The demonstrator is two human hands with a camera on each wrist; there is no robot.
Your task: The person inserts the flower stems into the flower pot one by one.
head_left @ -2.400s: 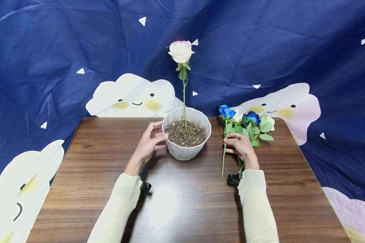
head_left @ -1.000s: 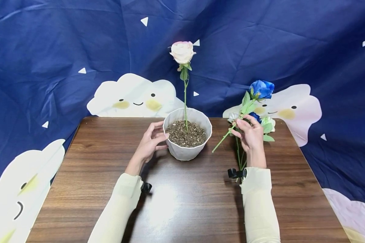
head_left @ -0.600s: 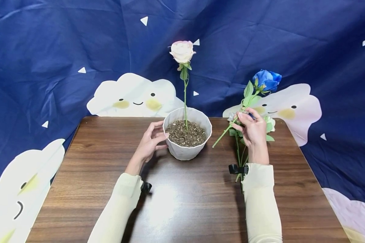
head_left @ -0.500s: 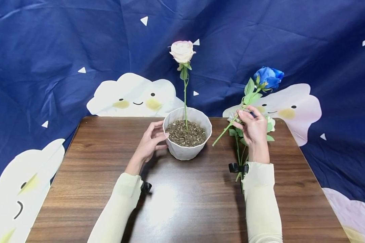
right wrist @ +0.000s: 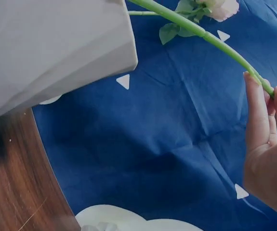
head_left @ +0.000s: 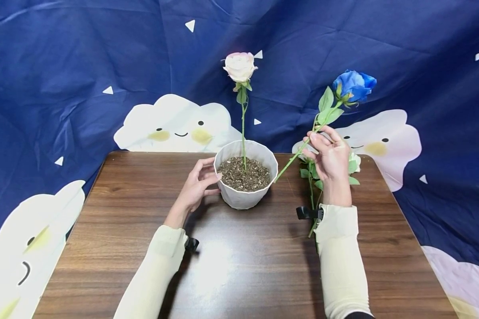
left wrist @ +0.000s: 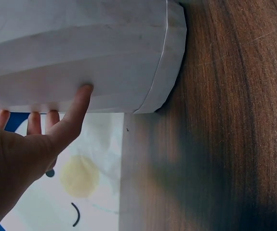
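A white faceted pot (head_left: 243,199) of dark soil (head_left: 239,175) stands near the table's back edge, with a pale pink rose (head_left: 240,67) upright in it. My left hand (head_left: 193,188) rests its spread fingers on the pot's left side; in the left wrist view the fingertips touch the pot wall (left wrist: 114,57). My right hand (head_left: 330,155) pinches the green stem of a blue rose (head_left: 354,86) between thumb and fingers. That rose leans up to the right, its stem's lower end beside the pot's right rim. The right wrist view shows the stem (right wrist: 220,44) running from the fingers towards the pot.
More flowers with green leaves (head_left: 353,167) and white blooms lie on the wooden table (head_left: 143,208), partly hidden behind my right hand and wrist. A blue cloth (head_left: 104,53) with clouds and triangles hangs behind the table.
My right hand has lifted the blue rose off the other flowers, tilted it to the right and brought its stem end left to the pot. My left hand has stayed on the pot.
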